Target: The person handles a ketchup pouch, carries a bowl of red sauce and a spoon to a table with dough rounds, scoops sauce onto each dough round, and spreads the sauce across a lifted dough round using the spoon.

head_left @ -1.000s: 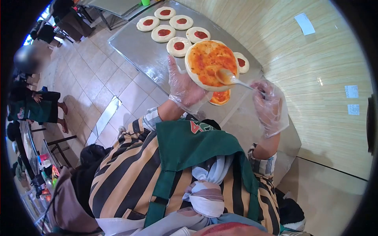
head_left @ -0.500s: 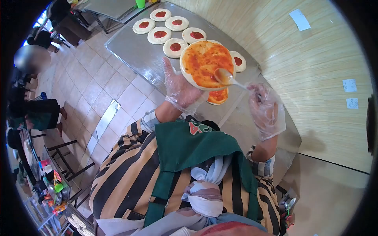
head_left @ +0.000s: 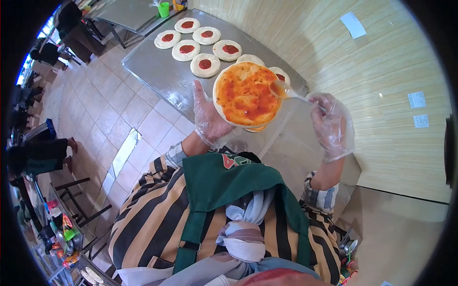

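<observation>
My left hand (head_left: pixel 212 119), in a clear plastic glove, supports a round pizza base (head_left: pixel 245 95) from its left side and underneath, the thumb pointing up and the other fingers hidden. Red-orange sauce covers nearly all of the base, leaving a pale rim. My right hand (head_left: pixel 329 121), gloved likewise, is closed around the handle of a spoon (head_left: pixel 284 90). The spoon's bowl is over the right edge of the sauce; whether it touches cannot be made out. Behind the raised base, a pale dough round (head_left: pixel 250 59) and a sauced round (head_left: pixel 256 128) are partly hidden.
Several dough rounds (head_left: pixel 205 65) with red sauce spots lie on the metal table (head_left: pixel 157 66). A wood-patterned wall (head_left: pixel 381 81) borders the table on the right. At the far end stands a green cup (head_left: pixel 163 9) on another table. Other people are at the left.
The spoon has moved from the middle of the sauce to its right edge, my right hand shifting right. The sauce looks more evenly spread. A person's head at the left has left the view.
</observation>
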`<state>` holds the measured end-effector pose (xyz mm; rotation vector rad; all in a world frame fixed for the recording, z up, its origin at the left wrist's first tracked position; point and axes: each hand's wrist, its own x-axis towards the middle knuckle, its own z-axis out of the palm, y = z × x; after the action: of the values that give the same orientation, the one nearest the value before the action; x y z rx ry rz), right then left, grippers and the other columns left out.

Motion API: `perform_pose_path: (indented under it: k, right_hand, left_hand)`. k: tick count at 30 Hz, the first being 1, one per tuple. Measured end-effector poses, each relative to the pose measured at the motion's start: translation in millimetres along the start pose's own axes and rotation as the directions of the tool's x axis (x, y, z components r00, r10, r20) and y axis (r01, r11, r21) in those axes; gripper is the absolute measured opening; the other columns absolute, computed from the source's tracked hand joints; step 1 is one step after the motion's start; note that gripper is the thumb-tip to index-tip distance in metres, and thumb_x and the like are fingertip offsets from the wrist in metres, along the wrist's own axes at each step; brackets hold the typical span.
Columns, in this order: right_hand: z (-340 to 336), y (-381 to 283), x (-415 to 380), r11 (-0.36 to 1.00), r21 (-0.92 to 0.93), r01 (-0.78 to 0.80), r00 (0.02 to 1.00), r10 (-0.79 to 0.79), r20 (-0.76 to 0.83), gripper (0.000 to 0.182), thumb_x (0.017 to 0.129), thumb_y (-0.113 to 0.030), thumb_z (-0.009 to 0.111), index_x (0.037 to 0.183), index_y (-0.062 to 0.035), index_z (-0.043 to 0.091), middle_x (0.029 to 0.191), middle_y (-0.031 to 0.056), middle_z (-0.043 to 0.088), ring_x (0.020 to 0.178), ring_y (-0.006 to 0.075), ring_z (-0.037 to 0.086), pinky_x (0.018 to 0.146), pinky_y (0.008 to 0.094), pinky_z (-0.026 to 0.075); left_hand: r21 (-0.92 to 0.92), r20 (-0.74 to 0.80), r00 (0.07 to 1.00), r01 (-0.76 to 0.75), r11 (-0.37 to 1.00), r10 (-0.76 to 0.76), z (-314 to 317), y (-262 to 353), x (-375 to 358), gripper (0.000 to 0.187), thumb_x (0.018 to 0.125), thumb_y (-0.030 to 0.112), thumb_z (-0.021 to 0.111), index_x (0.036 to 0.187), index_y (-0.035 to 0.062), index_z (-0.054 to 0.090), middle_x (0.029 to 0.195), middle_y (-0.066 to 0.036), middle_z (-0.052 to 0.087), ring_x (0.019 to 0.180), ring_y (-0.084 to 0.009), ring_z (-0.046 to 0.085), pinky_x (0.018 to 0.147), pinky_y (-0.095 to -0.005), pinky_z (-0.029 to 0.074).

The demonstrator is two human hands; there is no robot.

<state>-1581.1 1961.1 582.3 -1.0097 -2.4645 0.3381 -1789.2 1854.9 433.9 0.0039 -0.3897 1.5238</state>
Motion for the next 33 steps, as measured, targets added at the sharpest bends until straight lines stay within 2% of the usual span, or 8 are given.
perform_pose_path:
  k: [8,11,17,19,22,25,29,33]
  right_hand:
    - [8,10,8,0.989,-0.047,0.142,0.987,-0.145,-0.070,0.015,0.083,-0.003,0.056,0.095,-0.0072,0.065,0.082,0.0075,0.063,0.068,0.0172,0.060,0.064,0.0284,0.049]
    - [6,5,1,0.977,0.168,-0.131,0.989,0.117,0.092,0.014,0.083,-0.004,0.057,0.094,-0.0075,0.065,0.080,0.0069,0.062,0.068,0.0168,0.060,0.064,0.0280,0.049]
    - [31,-17,7,0.972,0.224,0.073,0.988,-0.101,0.115,0.014,0.081,-0.002,0.056,0.090,-0.0072,0.065,0.078,0.0063,0.062,0.067,0.0152,0.058,0.063,0.0268,0.048]
    - [24,-22,10,0.989,0.006,0.149,0.989,-0.149,0.018,0.013,0.080,-0.003,0.057,0.089,-0.0070,0.065,0.078,0.0080,0.062,0.067,0.0160,0.059,0.062,0.0274,0.048]
    - [22,-11,-1,0.972,0.236,-0.015,0.987,-0.024,0.161,0.012,0.081,-0.003,0.057,0.089,-0.0069,0.065,0.078,0.0101,0.063,0.067,0.0197,0.061,0.062,0.0290,0.048]
    - [23,-34,4,0.963,0.170,0.211,0.949,-0.243,0.199,0.012,0.081,-0.002,0.056,0.089,-0.0062,0.064,0.078,0.0114,0.063,0.067,0.0230,0.062,0.062,0.0303,0.049]
    - [40,-36,5,0.948,0.164,0.274,0.957,-0.285,0.048,0.012,0.081,-0.002,0.056,0.089,-0.0063,0.064,0.078,0.0106,0.063,0.066,0.0234,0.062,0.061,0.0314,0.049]
    - [30,-22,-6,0.967,0.189,0.169,0.961,-0.205,0.188,0.012,0.081,-0.002,0.056,0.089,-0.0064,0.064,0.077,0.0103,0.063,0.066,0.0214,0.062,0.060,0.0310,0.048]
  left_hand:
    - [0.035,-0.044,0.998,-0.041,0.999,0.042,2,-5,-2,0.103,0.073,0.083,0.041,0.144,0.0085,0.029,0.148,-0.016,0.029,0.136,-0.0364,0.029,0.111,-0.0548,0.023]
    - [0.022,-0.031,0.997,-0.075,0.997,0.075,-2,-1,0,0.103,0.073,0.082,0.041,0.144,0.0084,0.028,0.148,-0.016,0.029,0.136,-0.0365,0.029,0.111,-0.0547,0.022]
    - [0.036,-0.029,0.999,-0.037,0.999,0.038,3,-8,-3,0.109,0.071,0.085,0.038,0.146,0.0084,0.022,0.151,-0.016,0.024,0.137,-0.0358,0.025,0.113,-0.0526,0.018]
    - [0.006,-0.004,0.999,-0.035,0.999,0.035,1,-9,-7,0.109,0.070,0.086,0.038,0.146,0.0087,0.023,0.151,-0.015,0.024,0.138,-0.0352,0.025,0.113,-0.0514,0.019]
    - [0.049,-0.062,0.996,-0.060,0.997,0.063,3,-9,-10,0.109,0.070,0.086,0.038,0.146,0.0087,0.023,0.151,-0.015,0.024,0.138,-0.0345,0.024,0.113,-0.0503,0.019]
    - [0.144,-0.080,0.995,-0.043,0.989,0.055,5,-16,-7,0.110,0.070,0.087,0.036,0.146,0.0085,0.022,0.151,-0.015,0.023,0.138,-0.0343,0.024,0.113,-0.0505,0.019]
    - [0.085,-0.015,1.000,0.005,0.996,-0.004,8,-29,-9,0.111,0.070,0.087,0.034,0.146,0.0081,0.021,0.151,-0.015,0.022,0.138,-0.0345,0.025,0.113,-0.0506,0.019]
    - [0.091,-0.036,0.999,0.007,0.996,-0.004,-2,-28,-11,0.112,0.069,0.088,0.032,0.147,0.0078,0.019,0.152,-0.015,0.020,0.138,-0.0342,0.024,0.113,-0.0506,0.018]
